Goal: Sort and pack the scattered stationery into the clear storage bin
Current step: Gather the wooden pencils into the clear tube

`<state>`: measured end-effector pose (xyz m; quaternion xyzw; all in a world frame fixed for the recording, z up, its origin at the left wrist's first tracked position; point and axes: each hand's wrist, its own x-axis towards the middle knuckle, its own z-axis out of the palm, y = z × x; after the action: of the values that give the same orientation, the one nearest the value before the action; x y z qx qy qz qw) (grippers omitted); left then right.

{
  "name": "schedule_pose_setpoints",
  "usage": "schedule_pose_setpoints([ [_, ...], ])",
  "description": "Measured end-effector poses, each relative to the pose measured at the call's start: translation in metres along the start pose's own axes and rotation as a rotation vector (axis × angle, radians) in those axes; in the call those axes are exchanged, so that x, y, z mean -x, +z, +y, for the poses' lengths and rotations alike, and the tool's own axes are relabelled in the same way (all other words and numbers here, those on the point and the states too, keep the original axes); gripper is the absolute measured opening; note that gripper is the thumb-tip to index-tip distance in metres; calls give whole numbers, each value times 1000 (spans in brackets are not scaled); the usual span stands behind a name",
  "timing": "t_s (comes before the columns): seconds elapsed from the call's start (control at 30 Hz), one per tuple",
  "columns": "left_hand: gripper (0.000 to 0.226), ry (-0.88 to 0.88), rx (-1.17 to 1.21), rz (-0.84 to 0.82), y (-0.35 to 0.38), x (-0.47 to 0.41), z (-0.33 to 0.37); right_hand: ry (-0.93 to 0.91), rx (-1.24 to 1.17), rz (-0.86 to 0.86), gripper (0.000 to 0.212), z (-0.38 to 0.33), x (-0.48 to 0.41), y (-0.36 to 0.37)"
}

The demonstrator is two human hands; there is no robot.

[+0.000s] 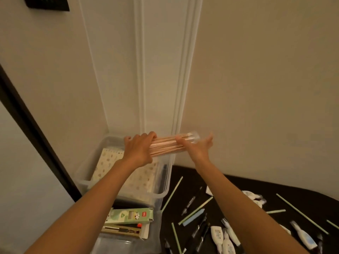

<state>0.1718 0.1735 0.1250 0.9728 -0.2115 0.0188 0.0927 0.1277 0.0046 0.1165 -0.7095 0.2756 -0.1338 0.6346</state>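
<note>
1. Head view: two hands meet mid-frame on one pencil bundle (165, 146). It is made of thin, round, pale-wood sticks, too many to count, and its right end sits in a clear round sleeve.
2. Left hand (138, 149) grips the bundle's left end, with its fingers (151, 135) curled over the top.
3. Right hand (199, 148) lies palm-up under the right end. Its fingers are stretched out and blurred, and the thumb rests against the sticks.
4. The bundle is held above the far end of one clear storage bin (166, 180) of smooth see-through plastic, lower left of centre.
5. One spiral notebook (108, 158) with a cream patterned cover lies flat inside the bin.
6. One green cardboard box (132, 215) sits just below the bin in the frame.
7. On the black bench (190, 182) at lower right lie six thin green sticks (172, 193), several dark pens (191, 200) and several white squeeze bottles (216, 233), all scattered.
</note>
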Motion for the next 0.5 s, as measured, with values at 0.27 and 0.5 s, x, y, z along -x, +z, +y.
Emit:
schedule_pose_setpoints([
  [0.27,65,99,121,39,18,-38,-28,-666,1246,-211,65,10,-33,8],
  [0.5,90,-485,638,-156,48,-38,-42,-587,1146,-144,62,22,-44,28],
])
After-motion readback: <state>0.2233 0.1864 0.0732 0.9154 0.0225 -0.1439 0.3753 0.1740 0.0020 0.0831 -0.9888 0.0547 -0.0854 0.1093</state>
